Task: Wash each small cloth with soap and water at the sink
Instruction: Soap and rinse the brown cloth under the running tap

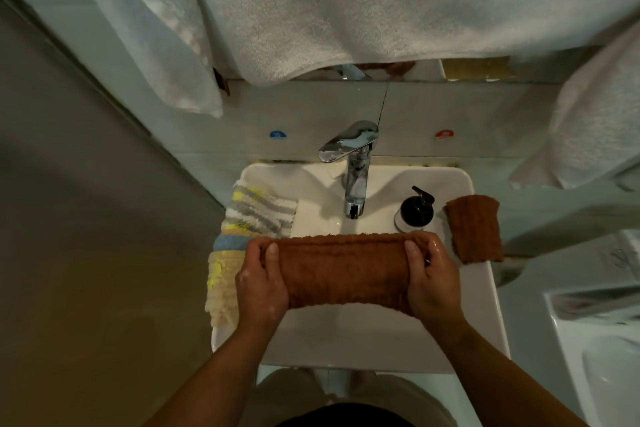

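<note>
A brown cloth [343, 270] is stretched flat over the white sink [381, 340], below the chrome tap [355, 180]. My left hand [261, 282] grips its left end and my right hand [433, 282] grips its right end, thumbs on top. Both hands look wet. No water runs from the tap spout. A second brown cloth [476, 227] lies on the sink's right rim. Striped grey, yellow, blue and cream cloths [247, 218] lie piled on the left rim. A soap dispenser [415, 211] with a black pump stands right of the tap.
Large white towels [346, 10] hang above the sink and partly cover the mirror. Another towel [595, 121] hangs at the right. Blue and red stickers mark the wall tiles behind the tap. A white fixture [602, 350] sits at the lower right.
</note>
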Motion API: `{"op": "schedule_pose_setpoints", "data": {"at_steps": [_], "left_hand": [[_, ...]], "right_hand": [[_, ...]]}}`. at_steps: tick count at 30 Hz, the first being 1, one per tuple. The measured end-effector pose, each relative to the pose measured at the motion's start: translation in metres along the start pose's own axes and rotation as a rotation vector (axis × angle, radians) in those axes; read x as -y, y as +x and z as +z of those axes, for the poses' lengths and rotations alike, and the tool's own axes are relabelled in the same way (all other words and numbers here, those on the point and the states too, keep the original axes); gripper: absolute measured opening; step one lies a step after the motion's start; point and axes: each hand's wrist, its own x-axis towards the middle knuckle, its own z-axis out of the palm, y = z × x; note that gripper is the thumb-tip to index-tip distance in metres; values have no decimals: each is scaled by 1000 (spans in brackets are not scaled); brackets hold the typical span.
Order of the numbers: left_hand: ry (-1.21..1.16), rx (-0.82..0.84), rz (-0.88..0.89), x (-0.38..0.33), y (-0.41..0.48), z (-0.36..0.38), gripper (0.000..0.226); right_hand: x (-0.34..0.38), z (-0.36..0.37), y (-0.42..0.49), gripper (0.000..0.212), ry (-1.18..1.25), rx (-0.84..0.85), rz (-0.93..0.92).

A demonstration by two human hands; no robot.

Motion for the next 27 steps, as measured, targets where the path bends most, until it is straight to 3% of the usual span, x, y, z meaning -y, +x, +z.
{"op": "schedule_pose_setpoints", "data": {"at_steps": [3, 8, 13, 18, 22, 27], "left_hand": [[56, -5, 38, 1, 2, 2, 13], [113, 122, 120, 10, 14, -8, 14], [92, 174, 14, 20, 15, -4, 12], [62, 200, -75, 20, 1, 12, 15], [38, 210, -65, 2, -13, 32, 12], [-44, 322, -86, -9, -16, 41, 20]], "right_hand": [[-7, -2, 4, 14, -51, 47, 2], [-12, -17, 7, 23, -145, 134, -39], [-13, -7, 6, 8, -90, 141, 119], [-4, 11, 7, 17, -230, 121, 236], [23, 35, -7, 12, -275, 208, 111], [47, 59, -30, 30, -169, 500, -79]]}}
